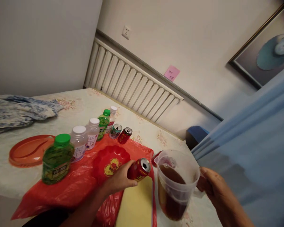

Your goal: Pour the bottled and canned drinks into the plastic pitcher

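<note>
My left hand (123, 178) is wrapped round a red drink can (139, 170) whose top opening shows. A clear plastic measuring jug (175, 186), partly filled with brown liquid, hangs from its handle in my right hand (213, 183), just right of the can. The liquid's surface slants within the jug. Behind my left wrist sits a red scalloped plate (100, 160) with a yellow heart print. Below the can lies a yellow flat pad or cloth (136, 205). Another red can (156, 158) is mostly hidden behind the jug.
A red plastic sheet (82, 186) covers part of the flowered tablecloth. Along the left stand green-capped bottles (56, 160), white-capped bottles (79, 143), a green can (115, 131) and a red can (125, 135). An orange lid (30, 149) and patterned cloth (19, 112) lie farther left.
</note>
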Motion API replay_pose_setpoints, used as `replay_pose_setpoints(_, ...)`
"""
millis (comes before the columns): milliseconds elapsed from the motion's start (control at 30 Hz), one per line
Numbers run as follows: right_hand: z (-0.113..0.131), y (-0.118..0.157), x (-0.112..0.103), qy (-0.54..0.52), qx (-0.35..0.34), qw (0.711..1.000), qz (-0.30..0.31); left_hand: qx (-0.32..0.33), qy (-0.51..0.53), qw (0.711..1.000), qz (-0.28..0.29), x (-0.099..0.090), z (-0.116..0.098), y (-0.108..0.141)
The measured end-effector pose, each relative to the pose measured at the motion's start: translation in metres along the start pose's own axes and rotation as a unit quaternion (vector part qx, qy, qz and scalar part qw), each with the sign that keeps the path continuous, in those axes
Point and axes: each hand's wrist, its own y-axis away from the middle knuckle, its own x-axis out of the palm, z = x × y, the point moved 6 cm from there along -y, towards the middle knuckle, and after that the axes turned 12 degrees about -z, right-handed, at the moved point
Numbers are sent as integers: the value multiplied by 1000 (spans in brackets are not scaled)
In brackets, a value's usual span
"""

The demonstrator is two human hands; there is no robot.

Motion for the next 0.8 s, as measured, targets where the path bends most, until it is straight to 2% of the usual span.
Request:
replay_pose_setpoints(267, -12, 2, 6, 76, -7, 996, 45, 3, 12, 1000, 6, 0, -3, 0)
replay_pose_setpoints(800, 1, -2, 26, 154, -6, 985, 76, 4, 7, 1000, 4, 2, 0, -1)
